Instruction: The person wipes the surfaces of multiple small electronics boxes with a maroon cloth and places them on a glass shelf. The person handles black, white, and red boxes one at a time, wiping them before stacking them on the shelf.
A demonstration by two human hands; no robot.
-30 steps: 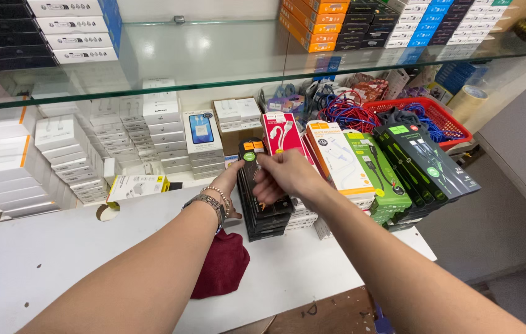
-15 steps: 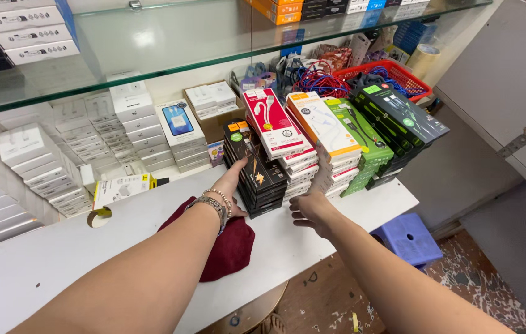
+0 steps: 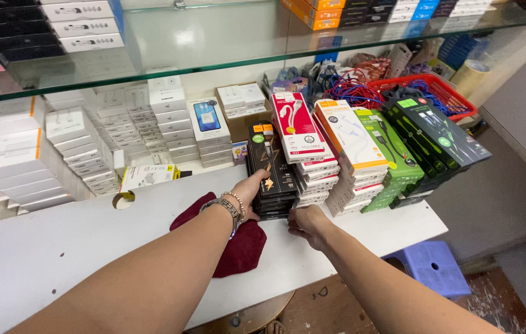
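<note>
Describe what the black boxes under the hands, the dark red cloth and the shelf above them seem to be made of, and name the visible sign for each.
Black boxes: probably printed card, glossy; flat faces and sharp edges catch the light.
Dark red cloth: soft matt fabric; it lies crumpled in folds.
Shelf: glass; the stock behind shows through and it reflects the lamps.

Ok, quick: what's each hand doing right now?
Left hand: open, fingers resting on the stack of black boxes, no grip.
Right hand: curled at the stack's base; whether it holds anything cannot be told.
</note>
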